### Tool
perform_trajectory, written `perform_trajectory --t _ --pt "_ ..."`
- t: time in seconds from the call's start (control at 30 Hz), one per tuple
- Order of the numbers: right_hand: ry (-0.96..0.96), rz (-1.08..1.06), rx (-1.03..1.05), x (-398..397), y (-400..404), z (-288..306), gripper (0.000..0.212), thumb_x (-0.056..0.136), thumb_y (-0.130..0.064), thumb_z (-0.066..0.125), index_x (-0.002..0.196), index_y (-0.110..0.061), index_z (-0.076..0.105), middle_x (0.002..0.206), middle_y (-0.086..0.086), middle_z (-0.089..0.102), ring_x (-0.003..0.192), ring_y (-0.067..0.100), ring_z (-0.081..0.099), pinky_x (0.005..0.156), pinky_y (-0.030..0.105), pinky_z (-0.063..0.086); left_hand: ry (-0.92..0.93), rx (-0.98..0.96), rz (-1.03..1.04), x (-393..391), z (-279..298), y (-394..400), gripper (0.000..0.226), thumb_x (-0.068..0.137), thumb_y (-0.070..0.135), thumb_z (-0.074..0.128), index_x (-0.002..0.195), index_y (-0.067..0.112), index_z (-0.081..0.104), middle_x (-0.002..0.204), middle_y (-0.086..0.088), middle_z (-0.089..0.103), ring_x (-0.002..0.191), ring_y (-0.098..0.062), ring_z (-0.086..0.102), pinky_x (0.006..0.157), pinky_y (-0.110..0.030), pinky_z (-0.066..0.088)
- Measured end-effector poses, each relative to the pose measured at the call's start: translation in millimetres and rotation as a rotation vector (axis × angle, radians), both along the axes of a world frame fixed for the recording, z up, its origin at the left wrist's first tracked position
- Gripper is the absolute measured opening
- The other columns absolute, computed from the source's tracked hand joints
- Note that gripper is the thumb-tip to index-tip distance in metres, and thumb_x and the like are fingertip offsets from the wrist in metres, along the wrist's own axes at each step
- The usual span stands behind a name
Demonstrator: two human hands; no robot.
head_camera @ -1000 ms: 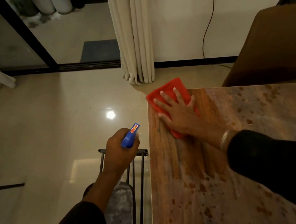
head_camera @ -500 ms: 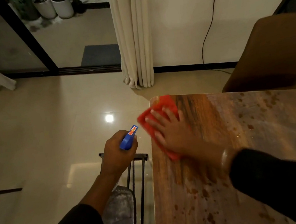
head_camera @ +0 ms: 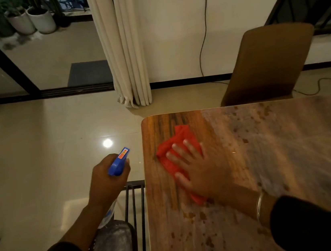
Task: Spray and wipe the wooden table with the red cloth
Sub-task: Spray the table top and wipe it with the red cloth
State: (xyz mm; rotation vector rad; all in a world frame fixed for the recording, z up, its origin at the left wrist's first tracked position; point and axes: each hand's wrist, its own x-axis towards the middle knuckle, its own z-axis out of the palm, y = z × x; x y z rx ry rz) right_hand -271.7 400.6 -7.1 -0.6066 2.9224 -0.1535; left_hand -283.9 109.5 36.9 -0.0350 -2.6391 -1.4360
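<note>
Wooden table (head_camera: 269, 153), red cloth (head_camera: 177, 157) under flat right hand (head_camera: 204, 175), left hand (head_camera: 106, 179) gripping, seemingly, spray bottle (head_camera: 119, 163)

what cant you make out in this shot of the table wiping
Head view only:
- spray bottle: body mostly hidden by the left hand; label too small to read.
- red cloth: near part hidden under the right hand.
- wooden table: cut off by the right and bottom edges.
</note>
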Motion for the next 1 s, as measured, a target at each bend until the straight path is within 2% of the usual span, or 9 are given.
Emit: perform_trajectory --t 0.2,0.33,0.43,0.53,0.63,0.73,0.83,0.9,1.0 --pt "-0.046 -0.453 -0.007 -113.8 96.6 6.6 0.071 0.104 -0.068 0.024 0.167 -0.046 0.000 0.178 -0.001 -0.009 0.163 0.035 -0.008 0.124 0.073 0.003 -0.006 -0.048 -0.071 1.4 6.1 17.4 0.007 0.089 0.015 0.068 0.088 0.013 0.062 0.068 0.000 0.061 0.067 -0.017 0.060 0.062 -0.021 0.048" --pt "0.014 -0.384 -0.053 -68.2 74.9 -1.5 0.070 0.105 -0.065 0.022 0.168 -0.042 0.004 0.178 0.000 -0.001 0.163 0.033 -0.006 0.125 0.069 0.013 -0.003 -0.059 -0.100 -3.6 14.9 32.9 0.009 0.090 0.019 0.066 0.087 0.012 0.061 0.066 0.003 0.059 0.066 -0.011 0.059 0.065 -0.021 0.045" --pt "0.020 -0.244 -0.114 29.3 46.6 -1.6 0.066 0.108 -0.061 0.026 0.168 -0.041 0.007 0.178 -0.004 -0.003 0.163 0.029 -0.012 0.128 0.066 0.005 0.013 -0.062 -0.130 -15.7 30.3 45.8 0.026 0.088 0.039 0.067 0.087 0.013 0.061 0.067 0.002 0.060 0.068 -0.015 0.060 0.064 -0.021 0.047" --pt "0.046 -0.168 -0.103 81.5 58.3 -4.9 0.063 0.109 -0.056 0.033 0.168 -0.043 0.014 0.178 -0.008 0.002 0.164 0.027 -0.005 0.128 0.064 0.003 0.027 -0.081 -0.156 -31.2 42.5 57.1 0.036 0.082 0.054 0.055 0.087 0.019 0.059 0.068 0.003 0.061 0.070 -0.014 0.060 0.066 -0.019 0.047" --pt "0.062 -0.185 -0.037 31.9 91.2 -2.6 0.063 0.109 -0.055 0.030 0.168 -0.040 0.013 0.178 -0.003 -0.001 0.164 0.030 -0.002 0.127 0.066 0.004 0.017 -0.093 -0.191 -39.8 50.9 67.6 0.038 0.081 0.057 0.054 0.088 0.020 0.059 0.069 0.001 0.063 0.070 -0.014 0.061 0.066 -0.021 0.049" --pt "0.027 -0.364 0.037 -63.9 138.4 6.3 0.076 0.101 -0.071 0.024 0.167 -0.043 0.000 0.177 0.002 -0.014 0.163 0.032 -0.010 0.127 0.066 -0.001 0.056 -0.131 -0.204 -44.8 58.8 77.9 0.041 0.082 0.056 0.054 0.090 0.017 0.060 0.070 0.001 0.064 0.072 -0.013 0.062 0.065 -0.019 0.046" --pt "-0.031 -0.498 0.024 -116.5 178.1 7.2 0.084 0.094 -0.078 0.024 0.168 -0.042 0.006 0.178 0.005 -0.004 0.163 0.035 -0.005 0.127 0.066 0.003 0.112 -0.148 -0.198 -47.6 72.4 81.6 0.038 0.085 0.052 0.054 0.095 0.017 0.060 0.073 0.001 0.066 0.071 -0.012 0.064 0.068 -0.023 0.050" --pt "0.013 -0.480 0.005 -101.6 169.6 2.6 0.080 0.099 -0.070 0.023 0.169 -0.034 0.010 0.178 0.008 0.001 0.163 0.035 -0.003 0.128 0.064 0.001 0.116 -0.169 -0.218 -50.9 81.6 85.7 0.037 0.086 0.050 0.054 0.097 0.016 0.060 0.073 -0.001 0.066 0.067 -0.014 0.065 0.070 -0.025 0.051" --pt "0.082 -0.403 -0.013 -11.6 131.7 -1.1 0.073 0.104 -0.057 0.028 0.169 -0.026 0.013 0.177 0.011 -0.001 0.163 0.035 -0.002 0.129 0.062 0.005 0.111 -0.157 -0.198 -55.8 94.3 102.9 0.044 0.084 0.051 0.053 0.096 0.010 0.061 0.073 -0.004 0.065 0.069 -0.020 0.065 0.072 -0.027 0.050"
